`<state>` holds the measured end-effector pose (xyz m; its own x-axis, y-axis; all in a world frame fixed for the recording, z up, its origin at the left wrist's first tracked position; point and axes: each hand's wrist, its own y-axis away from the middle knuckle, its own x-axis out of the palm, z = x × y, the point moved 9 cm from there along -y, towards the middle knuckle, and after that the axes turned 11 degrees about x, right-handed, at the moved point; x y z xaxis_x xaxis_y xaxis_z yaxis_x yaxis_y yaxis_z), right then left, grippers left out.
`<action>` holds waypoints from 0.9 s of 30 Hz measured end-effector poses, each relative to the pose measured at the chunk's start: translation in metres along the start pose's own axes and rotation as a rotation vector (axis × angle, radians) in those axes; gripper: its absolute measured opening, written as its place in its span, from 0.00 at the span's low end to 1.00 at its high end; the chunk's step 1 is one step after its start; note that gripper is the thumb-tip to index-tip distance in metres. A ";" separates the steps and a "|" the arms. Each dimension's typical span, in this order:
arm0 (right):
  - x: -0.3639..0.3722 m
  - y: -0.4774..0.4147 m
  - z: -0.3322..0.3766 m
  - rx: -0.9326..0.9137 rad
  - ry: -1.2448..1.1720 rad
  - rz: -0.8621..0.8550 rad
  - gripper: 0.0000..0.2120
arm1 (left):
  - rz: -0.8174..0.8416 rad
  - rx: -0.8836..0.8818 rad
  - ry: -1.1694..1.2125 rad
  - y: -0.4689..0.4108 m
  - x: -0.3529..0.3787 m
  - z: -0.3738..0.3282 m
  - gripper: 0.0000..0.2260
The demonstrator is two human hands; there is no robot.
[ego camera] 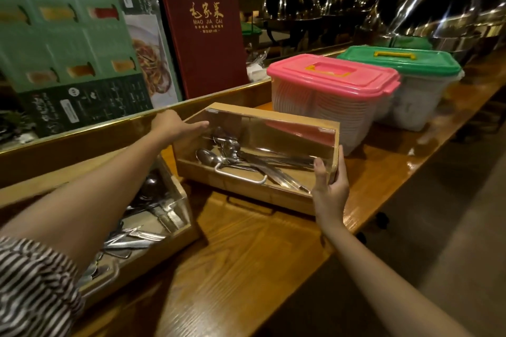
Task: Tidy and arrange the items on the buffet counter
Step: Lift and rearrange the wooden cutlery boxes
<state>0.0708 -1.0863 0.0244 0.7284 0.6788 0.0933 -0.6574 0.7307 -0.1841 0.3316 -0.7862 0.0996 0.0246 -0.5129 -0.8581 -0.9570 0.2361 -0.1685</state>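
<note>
A wooden cutlery box (pixel 247 194) with a clear lid and a metal handle sits on the wooden counter (pixel 246 268), holding several metal spoons (pixel 216 157). My left hand (pixel 178 128) rests on its far left corner, fingers stretched along the top edge. My right hand (pixel 330 186) grips the near right corner, thumb on the lid and fingers round the side. A second cutlery box (pixel 153 230) with utensils stands at the lower left, partly hidden by my left arm.
Right of the box stand a pink-lidded plastic container (pixel 334 101) and a green-lidded one (pixel 410 82). Menu boards (pixel 68 44) and a red menu book (pixel 205 30) lean against the back ledge. Steel chafing domes (pixel 427 5) line the far right. The counter edge runs along the right.
</note>
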 end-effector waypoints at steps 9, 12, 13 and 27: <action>-0.002 -0.063 -0.011 0.004 -0.025 0.228 0.33 | -0.065 -0.218 -0.066 0.036 0.005 0.007 0.30; 0.006 -0.077 -0.013 0.003 -0.057 0.303 0.37 | -0.142 -0.256 -0.097 0.053 -0.005 0.006 0.26; 0.007 -0.081 -0.014 -0.006 -0.066 0.317 0.37 | -0.169 -0.266 -0.107 0.057 -0.008 0.003 0.26; 0.008 -0.122 -0.026 -0.043 -0.082 0.405 0.30 | -0.242 -0.367 -0.225 0.100 -0.016 -0.033 0.24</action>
<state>0.1620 -1.1715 0.0226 0.3934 0.9156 0.0826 -0.8778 0.4008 -0.2624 0.2258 -0.7820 0.1124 0.2817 -0.3170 -0.9056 -0.9539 -0.1946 -0.2286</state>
